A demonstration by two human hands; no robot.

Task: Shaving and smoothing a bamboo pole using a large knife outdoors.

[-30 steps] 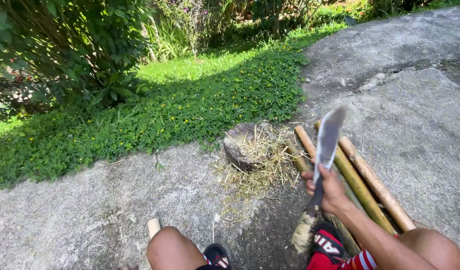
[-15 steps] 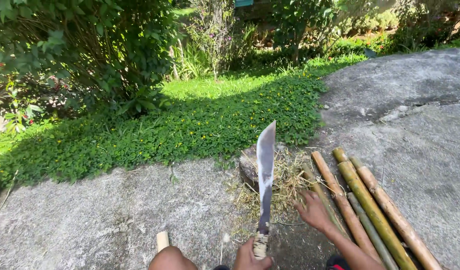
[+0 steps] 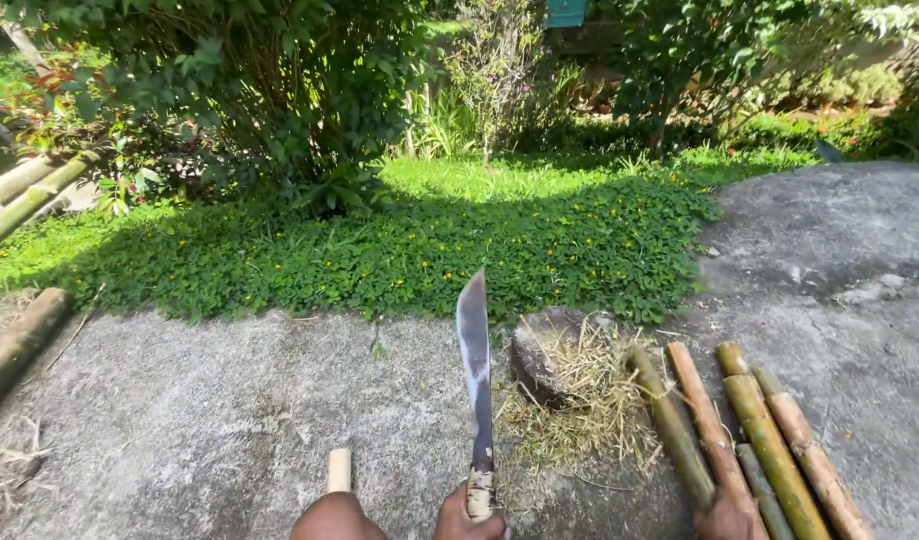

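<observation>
Concrete slab (image 3: 210,420): grey, rough, extends under and ahead of both hands. Ground-cover bed (image 3: 430,250): low green plants with small yellow flowers, well beyond the hands, backed by shrubs (image 3: 280,90). Bamboo poles (image 3: 770,450): a bundle of green and brown lengths lying side by side on the slab, running away from the right hand. Further bamboo lengths (image 3: 20,340): lying far to the left of the left hand, at the slab's edge. Machete (image 3: 476,370): long worn blade, point up, standing upright directly above the left hand. Stump block (image 3: 540,355): dark, low, just right of the blade, ringed by dry straw-like shavings (image 3: 590,410). Left hand (image 3: 470,515): closed around the machete's pale handle at the bottom edge. Right hand (image 3: 725,520): mostly cut off by the frame, resting on the near ends of the poles; whether it grips cannot be told. Short pale peg (image 3: 339,470): upright, just left of the left hand, behind a knee (image 3: 330,518).
</observation>
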